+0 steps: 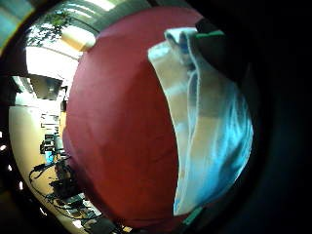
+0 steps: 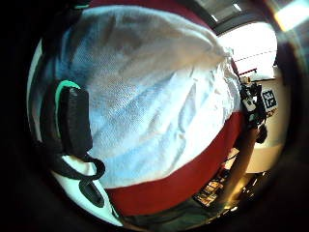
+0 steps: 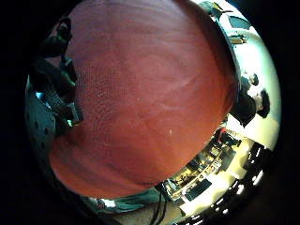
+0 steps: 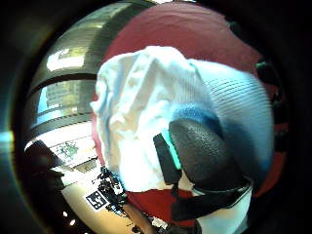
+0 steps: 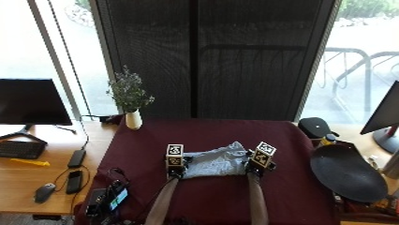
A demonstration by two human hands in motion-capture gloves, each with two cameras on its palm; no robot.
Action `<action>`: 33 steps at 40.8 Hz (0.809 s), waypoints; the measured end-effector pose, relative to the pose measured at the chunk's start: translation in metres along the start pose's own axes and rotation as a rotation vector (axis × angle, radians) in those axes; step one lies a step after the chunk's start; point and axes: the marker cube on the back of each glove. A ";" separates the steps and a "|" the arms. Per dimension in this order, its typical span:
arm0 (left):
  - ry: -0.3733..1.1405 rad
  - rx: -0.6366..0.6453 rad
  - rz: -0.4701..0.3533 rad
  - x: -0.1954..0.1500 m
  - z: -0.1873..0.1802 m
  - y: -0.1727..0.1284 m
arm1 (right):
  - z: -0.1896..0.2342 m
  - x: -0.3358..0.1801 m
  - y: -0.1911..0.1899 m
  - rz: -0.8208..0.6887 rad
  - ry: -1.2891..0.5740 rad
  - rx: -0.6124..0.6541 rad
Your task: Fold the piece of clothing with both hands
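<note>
Left hand [image 5: 175,167] at nine o'clock and right hand [image 5: 258,166] at three flank the pale garment [image 5: 213,161]; finger state unclear. Uneven lifting could skew the fold.

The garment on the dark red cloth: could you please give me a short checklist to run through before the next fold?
1. Garment lies on the dark red tablecloth, well inside its edges: ok.
2. Left hand at the garment's left end: ok; a black-gloved finger rests against the fabric.
3. Right hand at its right end: ok; a finger lies on the fabric.
4. Whether either hand actually pinches the fabric: cannot tell.
5. Vase of flowers stands apart from the garment, at the cloth's far left corner: ok.
6. Edges aligned: cannot tell.
</note>
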 end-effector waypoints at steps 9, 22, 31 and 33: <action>0.032 -0.032 0.006 0.000 0.019 -0.002 | 0.006 -0.011 0.001 0.000 0.084 0.035; 0.023 -0.161 0.008 -0.003 0.010 0.000 | -0.013 -0.027 0.010 -0.016 0.022 -0.003; 0.019 -0.090 -0.046 -0.034 -0.058 -0.010 | -0.065 -0.068 0.005 -0.072 -0.224 0.085; 0.028 -0.036 -0.063 -0.044 -0.080 -0.012 | -0.070 -0.095 -0.021 -0.146 -0.319 0.194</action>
